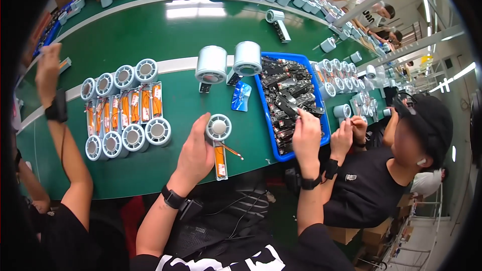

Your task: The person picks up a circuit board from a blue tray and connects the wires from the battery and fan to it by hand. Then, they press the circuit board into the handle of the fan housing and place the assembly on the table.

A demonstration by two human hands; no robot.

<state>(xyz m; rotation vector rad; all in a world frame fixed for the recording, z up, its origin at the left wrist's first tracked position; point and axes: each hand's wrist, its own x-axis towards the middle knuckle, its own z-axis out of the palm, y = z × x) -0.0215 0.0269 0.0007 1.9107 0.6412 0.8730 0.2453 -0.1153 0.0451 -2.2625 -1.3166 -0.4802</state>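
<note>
The left hand (pixel 197 149) holds a pale blue fan unit (pixel 219 127) with an orange cell (pixel 220 159) exposed in its handle. The right hand (pixel 307 138) is positioned over a blue tray (pixel 287 157) of dark components (pixel 283 88); its grip is unclear. Eight similar units (pixel 133 137) lie in two rows on the green table (pixel 175 25).

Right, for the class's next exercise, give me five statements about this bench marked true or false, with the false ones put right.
1. The left hand holds a round-headed unit. True.
2. The unit's orange part is fully covered. False: it lies exposed.
3. The right hand is at a tray of black parts. True.
4. That tray stands to the left hand's left. False: it stands to its right.
5. Left of the left hand, round heads sit in two rows of four. True.
</note>
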